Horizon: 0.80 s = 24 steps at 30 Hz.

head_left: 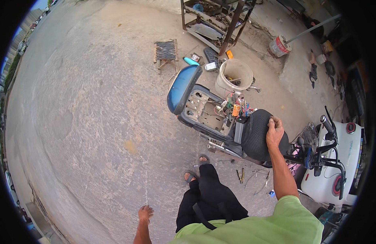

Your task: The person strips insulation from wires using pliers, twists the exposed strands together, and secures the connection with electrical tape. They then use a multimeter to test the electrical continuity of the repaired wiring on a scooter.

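Observation:
My right hand is closed on the black mesh-covered seat of an electric scooter, fingers curled at its upper edge. The seat stands tilted up. Behind it lies an open compartment with a bare, holed tray. A tangle of coloured wires with an orange connector fills the end nearest the seat. A blue-backed pad rises at the scooter's rear. Well away from the scooter, my left hand hangs low over the ground, fingers loosely apart and holding nothing.
Beyond the scooter stand a white bucket with tools inside, a folding stool and a rusty metal rack. Pliers lie on the ground near my feet. The handlebars and a white vehicle are to the right.

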### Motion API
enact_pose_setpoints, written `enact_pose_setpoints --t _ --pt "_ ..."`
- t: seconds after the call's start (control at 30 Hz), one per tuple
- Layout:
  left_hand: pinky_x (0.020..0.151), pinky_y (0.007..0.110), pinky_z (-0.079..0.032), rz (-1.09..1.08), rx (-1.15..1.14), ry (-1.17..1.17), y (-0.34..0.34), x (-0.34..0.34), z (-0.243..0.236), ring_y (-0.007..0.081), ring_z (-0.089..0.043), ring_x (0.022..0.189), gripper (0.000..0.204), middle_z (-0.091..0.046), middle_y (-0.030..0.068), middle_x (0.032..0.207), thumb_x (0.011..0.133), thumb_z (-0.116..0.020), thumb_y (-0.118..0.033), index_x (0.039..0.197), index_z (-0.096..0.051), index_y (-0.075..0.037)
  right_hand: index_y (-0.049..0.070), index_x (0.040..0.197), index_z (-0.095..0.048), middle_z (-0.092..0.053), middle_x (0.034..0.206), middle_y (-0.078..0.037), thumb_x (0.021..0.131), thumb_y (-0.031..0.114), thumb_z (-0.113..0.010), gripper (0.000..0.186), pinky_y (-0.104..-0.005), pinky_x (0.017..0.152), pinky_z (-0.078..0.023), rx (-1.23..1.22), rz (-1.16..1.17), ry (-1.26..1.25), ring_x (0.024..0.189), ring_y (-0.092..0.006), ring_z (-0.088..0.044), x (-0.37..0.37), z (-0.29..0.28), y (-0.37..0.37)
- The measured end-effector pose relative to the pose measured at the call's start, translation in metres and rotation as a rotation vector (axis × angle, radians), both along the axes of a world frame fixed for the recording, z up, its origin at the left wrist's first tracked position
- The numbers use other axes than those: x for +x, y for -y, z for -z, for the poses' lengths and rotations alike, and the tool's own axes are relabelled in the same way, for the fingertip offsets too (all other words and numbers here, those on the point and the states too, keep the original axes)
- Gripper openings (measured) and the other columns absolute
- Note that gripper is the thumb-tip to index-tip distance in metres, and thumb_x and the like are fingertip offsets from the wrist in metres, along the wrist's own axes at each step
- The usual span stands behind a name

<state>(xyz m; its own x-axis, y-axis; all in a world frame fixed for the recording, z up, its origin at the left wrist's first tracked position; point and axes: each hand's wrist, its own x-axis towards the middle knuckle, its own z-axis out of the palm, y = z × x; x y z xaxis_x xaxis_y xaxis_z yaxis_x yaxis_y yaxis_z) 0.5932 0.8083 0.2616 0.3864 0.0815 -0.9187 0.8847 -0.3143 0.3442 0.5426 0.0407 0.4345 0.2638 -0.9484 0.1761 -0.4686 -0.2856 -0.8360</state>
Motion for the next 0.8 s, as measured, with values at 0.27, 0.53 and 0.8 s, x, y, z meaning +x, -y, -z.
enact_pose_setpoints --t 0.27,0.53,0.8 --pt "0.074 0.037 -0.055 0.174 -0.025 -0.022 0.124 0.141 -0.038 0.0239 -0.07 0.089 0.042 -0.069 0.012 0.105 0.096 -0.062 -0.029 0.128 -0.056 -0.002 -0.001 0.1 -0.065 -0.062 0.084 -0.002 0.096 0.014 -0.061 0.016 -0.0251 0.072 -0.046 -0.006 0.07 -0.045 0.075 -0.0089 -0.054 0.002 0.022 0.005" --pt "0.073 0.035 -0.053 0.172 0.056 -0.06 0.151 0.262 -0.053 0.0226 -0.069 0.089 0.042 -0.069 0.012 0.105 0.096 -0.06 -0.03 0.127 -0.057 -0.002 -0.002 0.097 -0.064 -0.062 0.086 -0.003 0.095 0.017 -0.061 0.019 -0.0267 0.078 -0.045 0.075 0.271 -0.247 0.081 -0.0102 -0.054 0.036 -0.001 0.008" --pt "0.073 0.034 -0.053 0.379 0.124 -0.132 0.167 0.401 -0.056 0.0219 -0.069 0.089 0.044 -0.069 0.0109 0.105 0.095 -0.061 -0.033 0.127 -0.057 -0.003 -0.002 0.096 -0.064 -0.063 0.088 -0.003 0.097 0.018 -0.06 0.02 -0.0265 0.08 -0.045 0.073 0.387 -0.307 0.083 -0.0109 -0.055 0.057 -0.003 0.003"
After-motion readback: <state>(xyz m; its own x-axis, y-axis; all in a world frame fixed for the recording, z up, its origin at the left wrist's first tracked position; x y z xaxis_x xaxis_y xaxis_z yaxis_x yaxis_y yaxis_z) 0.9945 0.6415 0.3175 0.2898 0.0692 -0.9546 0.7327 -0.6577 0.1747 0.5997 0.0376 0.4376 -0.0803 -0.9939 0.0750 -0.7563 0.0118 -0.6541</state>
